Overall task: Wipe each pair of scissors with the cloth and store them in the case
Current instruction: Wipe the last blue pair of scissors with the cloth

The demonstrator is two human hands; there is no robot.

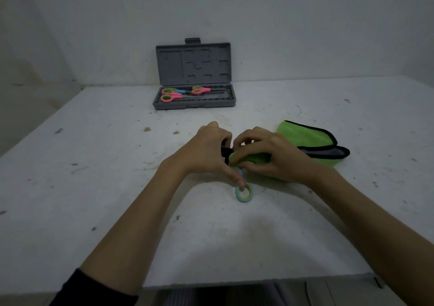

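A pair of scissors with a blue-and-green handle ring (244,193) lies at the table's middle, its blades hidden inside a green cloth with black trim (305,139). My left hand (206,150) holds the scissors, one finger resting in the handle ring. My right hand (270,155) pinches the cloth around the blades. At the back stands a grey case (195,105) with its lid upright. Inside lie several scissors with pink and green handles (171,94); one has a blue part.
The white table (94,188) is speckled with dirt marks. White walls close it in at the back and left. Its front edge runs below my forearms, with grey flooring beneath.
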